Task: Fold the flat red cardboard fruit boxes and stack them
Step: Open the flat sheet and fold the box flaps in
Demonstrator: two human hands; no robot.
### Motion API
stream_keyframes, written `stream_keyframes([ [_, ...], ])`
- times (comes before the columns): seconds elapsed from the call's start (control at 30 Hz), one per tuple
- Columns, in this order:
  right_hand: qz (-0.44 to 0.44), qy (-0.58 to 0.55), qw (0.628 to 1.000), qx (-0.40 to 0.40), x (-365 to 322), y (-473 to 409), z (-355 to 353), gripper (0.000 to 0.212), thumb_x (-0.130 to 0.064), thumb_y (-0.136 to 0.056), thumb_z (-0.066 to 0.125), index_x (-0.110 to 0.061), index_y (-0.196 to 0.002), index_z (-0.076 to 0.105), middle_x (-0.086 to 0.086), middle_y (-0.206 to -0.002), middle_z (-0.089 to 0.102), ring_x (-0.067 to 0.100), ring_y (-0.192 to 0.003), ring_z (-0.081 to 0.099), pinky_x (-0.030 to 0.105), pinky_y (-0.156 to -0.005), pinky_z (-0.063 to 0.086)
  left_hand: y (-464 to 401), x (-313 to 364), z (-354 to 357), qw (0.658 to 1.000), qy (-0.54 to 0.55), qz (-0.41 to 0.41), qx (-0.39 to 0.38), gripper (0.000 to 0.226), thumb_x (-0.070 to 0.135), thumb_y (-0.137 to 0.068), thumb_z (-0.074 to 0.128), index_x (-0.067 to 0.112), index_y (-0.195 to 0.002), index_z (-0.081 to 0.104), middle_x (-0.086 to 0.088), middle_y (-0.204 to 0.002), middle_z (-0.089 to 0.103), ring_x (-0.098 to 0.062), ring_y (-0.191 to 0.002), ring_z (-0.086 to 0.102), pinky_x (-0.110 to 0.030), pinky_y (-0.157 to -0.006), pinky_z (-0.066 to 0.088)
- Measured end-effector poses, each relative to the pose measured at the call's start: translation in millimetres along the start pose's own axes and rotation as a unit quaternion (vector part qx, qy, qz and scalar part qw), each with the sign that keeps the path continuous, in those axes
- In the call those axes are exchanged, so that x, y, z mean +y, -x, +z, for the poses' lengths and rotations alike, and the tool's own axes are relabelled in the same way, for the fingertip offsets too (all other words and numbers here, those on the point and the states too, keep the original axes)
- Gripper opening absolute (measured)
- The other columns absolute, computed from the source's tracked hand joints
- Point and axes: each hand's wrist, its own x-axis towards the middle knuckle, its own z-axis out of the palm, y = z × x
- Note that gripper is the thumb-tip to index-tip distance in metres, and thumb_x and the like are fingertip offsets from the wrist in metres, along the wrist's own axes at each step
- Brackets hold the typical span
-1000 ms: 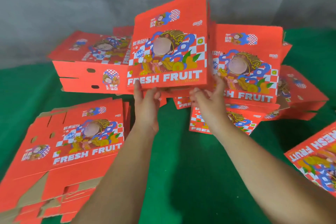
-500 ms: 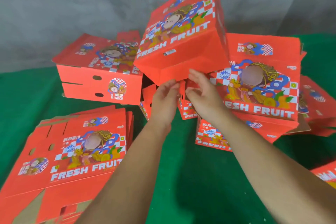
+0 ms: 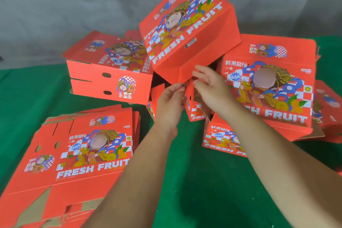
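Head view, lower left: flat boxes [image 3: 74, 155] are lying in a pile on the green cloth [image 3: 199, 187], printed face up, brown cardboard flaps showing at the near edge. They are waiting to be folded.

Centre, left hand: left hand [image 3: 170, 102] is reaching up from the lower middle of the frame, its fingertips pinching a small red flap at the underside of the raised box.

Centre, right hand: right hand [image 3: 211, 87] is sitting just beside the left one, fingers spread fairly wide and loosely bent over the same open end; whether it is gripping a flap I cannot tell.

Upper centre, box in hand: raised box [image 3: 187, 29] is hanging tilted in the air, already opened into a box shape, its open bottom end turning toward the person.

Step in hand: judging by the hands at the open end, the bottom flaps are being tucked and locked.

Next move: it is probably calling for the flaps to be pressed in until they catch, then for the box to be set on a finished one.

Middle left, farther back: folded box [image 3: 109, 72] is standing closed on the cloth.

Right side, farther back: stacked boxes [image 3: 268, 89] are leaning loosely on one another, not squared up.
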Motion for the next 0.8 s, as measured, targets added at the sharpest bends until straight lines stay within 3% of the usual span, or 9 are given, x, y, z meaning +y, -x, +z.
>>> stream_keyframes([
  [0.17,-0.007,0.027,1.000,-0.001,6,25,15,0.055,-0.009,-0.098,0.053,-0.029,-0.149,0.049,-0.002,-0.149,0.054,0.001,-0.122,0.058,0.026,-0.106,0.046,10,-3,4,1.000,0.018,-0.015,-0.001,0.019,0.020,-0.102,0.060,0.022,-0.119,0.067,-0.004,-0.122,0.074,-0.011,-0.091,0.068,-0.018,-0.076,0.055],
  [0.37,0.001,-0.016,0.999,0.032,13,48,26,0.052,-0.004,-0.095,0.053,-0.028,-0.141,0.056,-0.010,-0.133,0.060,0.000,-0.127,0.055,0.025,-0.109,0.043,24,-16,2,0.999,0.032,-0.027,0.000,0.021,0.016,-0.105,0.055,0.017,-0.124,0.065,-0.013,-0.128,0.071,-0.027,-0.115,0.070,-0.046,-0.108,0.051],
  [0.57,0.016,-0.038,0.998,0.044,21,70,34,0.047,-0.002,-0.092,0.051,-0.028,-0.130,0.061,-0.006,-0.125,0.066,0.000,-0.120,0.060,0.029,-0.104,0.048,36,-28,-6,0.998,0.047,-0.042,0.010,0.020,0.015,-0.105,0.057,0.017,-0.122,0.066,-0.013,-0.128,0.071,-0.027,-0.115,0.071,-0.040,-0.106,0.053],
  [0.73,0.054,-0.032,0.998,-0.023,37,99,72,0.046,-0.016,-0.082,0.047,-0.037,-0.120,0.060,-0.021,-0.117,0.065,-0.014,-0.111,0.057,0.013,-0.097,0.045,49,-57,-35,0.996,0.036,-0.053,0.060,0.020,0.014,-0.103,0.057,0.017,-0.118,0.069,-0.010,-0.122,0.073,-0.024,-0.114,0.070,-0.044,-0.108,0.053],
  [0.8,0.092,-0.010,0.993,-0.073,50,113,96,0.045,-0.013,-0.086,0.048,-0.040,-0.121,0.058,-0.023,-0.114,0.064,-0.016,-0.105,0.058,0.016,-0.093,0.046,60,-76,-56,0.992,0.013,-0.077,0.103,0.021,0.014,-0.103,0.054,0.018,-0.115,0.071,-0.005,-0.118,0.075,-0.020,-0.115,0.070,-0.043,-0.107,0.053],
])
